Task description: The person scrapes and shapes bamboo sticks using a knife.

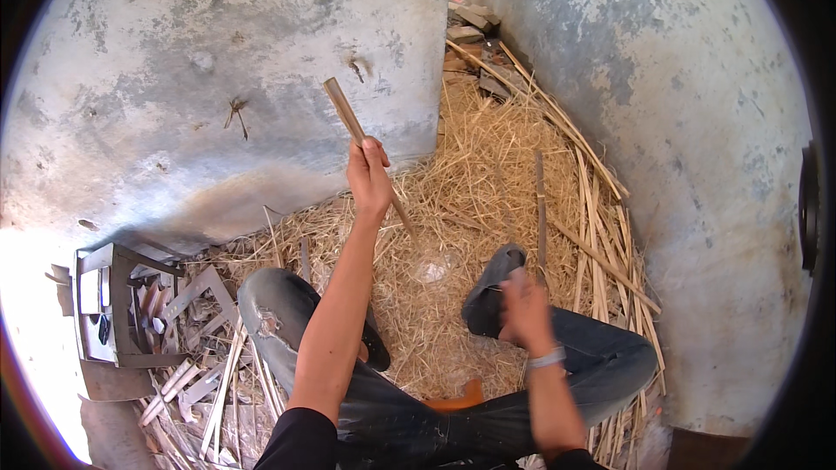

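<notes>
In the head view, no package, label or sign is being seen; only raw material is lying around. A long bamboo stick [364, 144] is being grasped by the left hand [369, 178], which is clenched around its middle part. The stick is being held tilted, with its upper end pointing up and to the left in front of the grey concrete wall [218, 61], and its lower end is reaching down toward the straw.

The right hand [525, 309] is being shown blurred, just beside the grey shoe [489, 287], and it cannot be told whether it is clenched or released, or whether anything is being held in it. A light band [547, 357] is being worn on its wrist.

The floor is being covered by a pile of straw [470, 200], and long bamboo strips [601, 235] are lying on it near the right wall. Legs in blue jeans [287, 313] are being stretched over the straw. At the left, a small metal stand [109, 305] is standing, with flat wood splits [205, 379] scattered just beside it. Broken bricks [475, 26] are being seen in the corner behind the straw.
</notes>
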A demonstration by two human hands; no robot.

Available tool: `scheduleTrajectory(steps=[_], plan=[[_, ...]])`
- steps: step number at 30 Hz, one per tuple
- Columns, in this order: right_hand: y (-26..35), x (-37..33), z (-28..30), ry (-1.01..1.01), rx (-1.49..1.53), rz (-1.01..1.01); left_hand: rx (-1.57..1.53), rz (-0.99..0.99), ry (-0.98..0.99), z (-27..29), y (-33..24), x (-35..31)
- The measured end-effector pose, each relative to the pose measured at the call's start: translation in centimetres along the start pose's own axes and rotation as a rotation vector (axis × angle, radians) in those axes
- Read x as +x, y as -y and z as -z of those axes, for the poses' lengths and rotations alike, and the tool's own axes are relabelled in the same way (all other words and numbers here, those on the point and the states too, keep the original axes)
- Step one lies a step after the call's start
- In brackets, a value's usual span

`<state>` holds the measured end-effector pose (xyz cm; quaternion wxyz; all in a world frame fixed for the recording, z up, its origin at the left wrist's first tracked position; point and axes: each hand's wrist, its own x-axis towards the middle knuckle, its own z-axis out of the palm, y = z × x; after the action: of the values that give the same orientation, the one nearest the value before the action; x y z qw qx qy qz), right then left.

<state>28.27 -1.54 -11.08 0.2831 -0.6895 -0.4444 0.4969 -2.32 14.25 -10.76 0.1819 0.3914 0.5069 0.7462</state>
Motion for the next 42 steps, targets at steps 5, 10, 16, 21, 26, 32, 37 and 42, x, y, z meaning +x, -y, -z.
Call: scheduleTrajectory(steps=[5, 10, 16, 21, 26, 32, 37, 42], plan=[[8.0, 2.3, 19.8, -0.105, -0.934, 0.393, 0.529, 0.14, 0.376, 2.7, 4.4, -2.9], [3.6, 7.9, 31.1, -0.003, -1.27, 0.285, 0.425, 0.092, 0.203, 1.1, -0.7, -2.4], [-13.9, 13.6, 27.6, -0.367, -1.473, 0.18, -0.078, 0.164, -0.047, 3.6, -13.9, -0.6], [-20.3, 15.5, 16.8, -0.181, -0.757, 0.179, -0.458, 0.183, -0.16, 8.5, -18.0, -2.0], [-24.7, 16.9, 5.1, 0.046, -0.805, 0.096, -0.487, 0.395, -0.249, 14.9, -20.7, -9.3], [-26.9, 19.0, -3.7, -0.304, -0.868, 0.366, -0.701, 0.658, -0.254, 16.5, -23.1, -18.5], [-28.2, 22.0, -4.2, -0.27, -0.651, -0.028, -0.728, 1.026, -0.161, 15.7, -22.0, -23.7], [-23.9, 19.7, -4.8, -0.2, -0.784, -0.052, -0.127, 1.281, 0.441, 18.6, -24.6, -22.4]])
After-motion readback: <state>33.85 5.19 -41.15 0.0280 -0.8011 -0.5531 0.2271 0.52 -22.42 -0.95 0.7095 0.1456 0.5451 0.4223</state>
